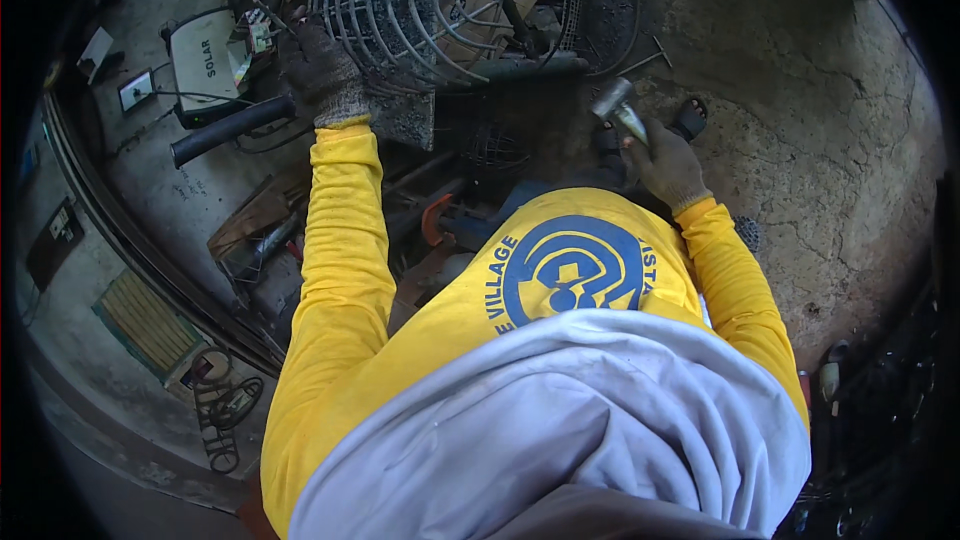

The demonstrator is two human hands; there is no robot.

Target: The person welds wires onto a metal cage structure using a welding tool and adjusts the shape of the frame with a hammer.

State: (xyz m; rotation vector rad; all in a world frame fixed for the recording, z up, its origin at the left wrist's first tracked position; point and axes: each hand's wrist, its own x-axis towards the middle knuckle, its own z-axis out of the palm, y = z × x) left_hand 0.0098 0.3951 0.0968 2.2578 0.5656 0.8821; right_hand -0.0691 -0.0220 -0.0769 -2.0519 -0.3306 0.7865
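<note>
A hammer (620,108) with a grey metal head is gripped in my right hand (668,165), which wears a dark, dirty knit glove. The hammer's head points up and to the left, above the floor and near my feet. My left hand (325,75), gloved the same way, is closed beside the curved wire guard (420,5). A thin rod end (268,14) shows just past its fingers, but what the fingers hold is too dark to make out. A thick dark cylinder (233,130) lies close to the left wrist.
Dark granular bits lie on a metal plate (410,122) under the guard. At left stand a pale box-shaped unit (203,60) and a small white device (136,90). Scrap metal crowds the ground before me. A T-shaped rod (645,60) lies far right, near my sandals (690,118).
</note>
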